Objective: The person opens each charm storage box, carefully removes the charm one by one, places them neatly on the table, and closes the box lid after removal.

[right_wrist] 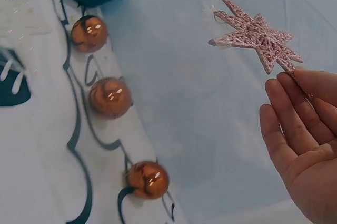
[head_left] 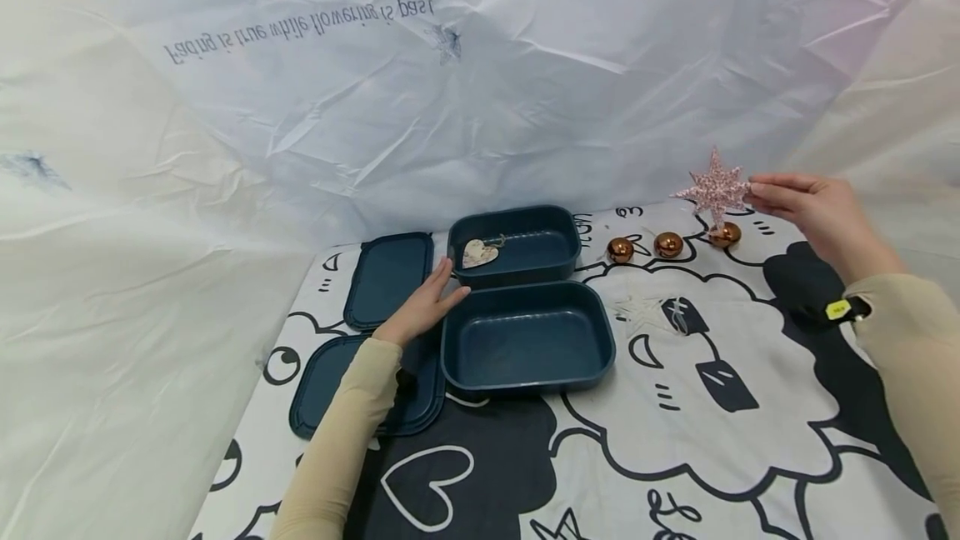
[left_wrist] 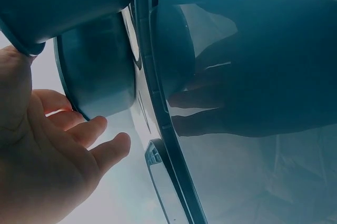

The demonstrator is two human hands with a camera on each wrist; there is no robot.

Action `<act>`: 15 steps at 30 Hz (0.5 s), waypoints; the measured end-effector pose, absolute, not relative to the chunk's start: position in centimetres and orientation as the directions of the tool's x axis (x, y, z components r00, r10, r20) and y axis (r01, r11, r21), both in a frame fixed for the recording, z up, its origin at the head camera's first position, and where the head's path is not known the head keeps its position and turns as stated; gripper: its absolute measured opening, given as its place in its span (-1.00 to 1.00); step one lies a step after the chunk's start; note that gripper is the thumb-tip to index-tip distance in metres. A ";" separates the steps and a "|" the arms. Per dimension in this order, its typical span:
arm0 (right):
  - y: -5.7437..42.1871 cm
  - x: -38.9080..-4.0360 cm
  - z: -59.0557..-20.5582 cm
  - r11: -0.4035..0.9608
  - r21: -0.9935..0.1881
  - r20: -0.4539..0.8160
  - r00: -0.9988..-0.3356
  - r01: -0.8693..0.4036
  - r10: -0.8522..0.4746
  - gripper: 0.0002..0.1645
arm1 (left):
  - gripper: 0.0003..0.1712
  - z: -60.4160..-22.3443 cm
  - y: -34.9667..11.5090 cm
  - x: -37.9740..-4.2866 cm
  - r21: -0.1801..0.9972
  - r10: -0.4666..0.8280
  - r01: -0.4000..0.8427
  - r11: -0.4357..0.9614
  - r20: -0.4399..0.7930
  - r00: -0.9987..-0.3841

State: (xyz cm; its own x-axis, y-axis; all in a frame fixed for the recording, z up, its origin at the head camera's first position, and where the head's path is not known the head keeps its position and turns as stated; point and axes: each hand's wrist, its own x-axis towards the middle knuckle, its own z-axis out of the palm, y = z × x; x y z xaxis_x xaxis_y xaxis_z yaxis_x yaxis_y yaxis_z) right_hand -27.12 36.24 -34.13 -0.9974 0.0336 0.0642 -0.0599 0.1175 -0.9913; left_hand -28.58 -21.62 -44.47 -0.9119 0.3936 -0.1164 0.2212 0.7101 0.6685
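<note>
My right hand [head_left: 817, 207] pinches a pink glittery star ornament [head_left: 715, 187] by one point, raised above the far right of the table. In the right wrist view the star [right_wrist: 260, 38] shows between thumb and fingertips. My left hand [head_left: 422, 303] has its fingers extended at the left edges of two dark blue boxes. The rear box [head_left: 540, 244] holds a heart ornament [head_left: 478, 253] at its left end. The front box [head_left: 528, 348] has nothing inside. Left wrist view: my fingers [left_wrist: 87, 132] lie close beside the box walls.
Three shiny copper balls [head_left: 667, 245] sit in a row at the back right. A pale star ornament [head_left: 643, 313] lies right of the front box. Two dark blue lids [head_left: 390, 277] lie at left. Plastic sheeting [head_left: 450, 107] hangs behind the patterned tablecloth [head_left: 675, 440].
</note>
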 end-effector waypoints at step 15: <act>37.9 -24.1 -40.7 0.238 -0.971 -0.017 -0.999 0.008 -0.037 -0.74 | 0.05 -44.5 -21.6 -28.6 0.674 0.395 0.217 0.706 -0.121 -0.911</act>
